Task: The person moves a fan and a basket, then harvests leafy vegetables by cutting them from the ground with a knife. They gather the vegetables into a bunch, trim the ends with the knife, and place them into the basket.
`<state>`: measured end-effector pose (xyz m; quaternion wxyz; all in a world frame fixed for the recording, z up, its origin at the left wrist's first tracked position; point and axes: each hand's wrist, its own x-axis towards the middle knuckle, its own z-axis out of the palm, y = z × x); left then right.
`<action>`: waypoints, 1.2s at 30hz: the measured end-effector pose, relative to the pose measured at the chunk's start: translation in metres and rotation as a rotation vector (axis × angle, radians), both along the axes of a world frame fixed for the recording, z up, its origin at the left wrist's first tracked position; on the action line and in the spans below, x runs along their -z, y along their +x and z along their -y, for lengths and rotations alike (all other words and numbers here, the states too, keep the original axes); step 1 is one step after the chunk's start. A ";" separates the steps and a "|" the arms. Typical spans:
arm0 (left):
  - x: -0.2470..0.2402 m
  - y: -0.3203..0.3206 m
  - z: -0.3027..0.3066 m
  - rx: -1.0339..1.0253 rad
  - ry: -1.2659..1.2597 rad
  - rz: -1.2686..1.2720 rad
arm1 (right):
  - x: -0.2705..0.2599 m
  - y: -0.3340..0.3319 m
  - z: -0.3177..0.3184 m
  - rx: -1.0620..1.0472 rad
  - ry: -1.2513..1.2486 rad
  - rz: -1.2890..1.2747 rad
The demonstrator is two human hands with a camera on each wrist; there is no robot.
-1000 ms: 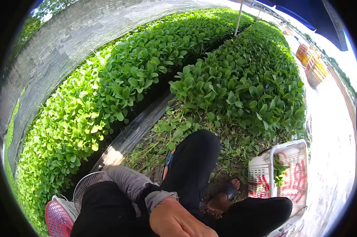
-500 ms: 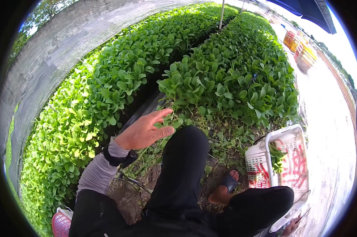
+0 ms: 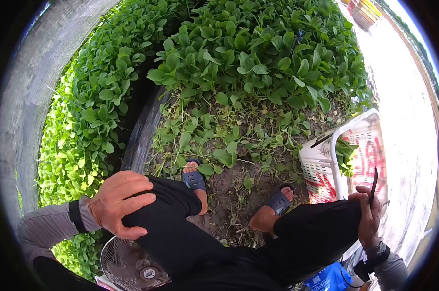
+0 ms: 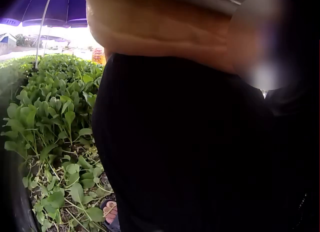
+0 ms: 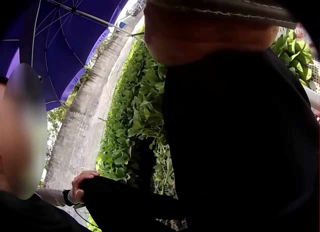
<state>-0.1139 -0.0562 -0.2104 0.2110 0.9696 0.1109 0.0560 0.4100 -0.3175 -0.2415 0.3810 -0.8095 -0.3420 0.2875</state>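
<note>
Left hand (image 3: 120, 202): mine, fingers relaxed and laid over my left knee (image 3: 167, 193), holding nothing, well apart from the tool across both legs. Right hand (image 3: 369, 218): mine, at my right knee (image 3: 333, 216), fingers curled round the lower end of a thin dark tool (image 3: 373, 182), which stands upright above the knuckles. The tool is just beside the white basket (image 3: 319, 167) with cut greens (image 3: 344, 154) in it, and the leafy bed (image 3: 258, 63) lies beyond my feet.
</note>
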 end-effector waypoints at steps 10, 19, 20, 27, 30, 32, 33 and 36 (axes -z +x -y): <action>0.058 0.019 -0.124 0.099 -0.436 -0.038 | 0.015 0.019 -0.145 -0.141 -0.466 0.027; 0.081 0.082 -0.200 0.453 -0.828 -0.312 | -0.010 0.037 -0.146 -0.298 -0.674 -0.051; 0.082 0.089 -0.201 0.469 -0.872 -0.322 | -0.014 0.035 -0.140 -0.303 -0.674 -0.079; 0.047 0.133 -0.169 0.473 -0.986 -0.572 | -0.064 -0.021 -0.074 -0.043 -0.609 -0.286; 0.023 0.157 -0.141 0.506 -0.896 -0.675 | -0.073 -0.052 -0.035 0.063 -0.495 -0.270; 0.003 0.186 -0.128 0.464 -0.798 -0.885 | -0.071 -0.073 -0.040 0.089 -0.443 -0.202; -0.010 0.206 -0.121 0.454 -0.657 -0.875 | -0.078 -0.081 -0.059 0.215 -0.351 -0.314; -0.076 0.298 -0.102 0.462 -0.629 -0.740 | -0.099 -0.094 -0.118 0.258 0.013 -0.598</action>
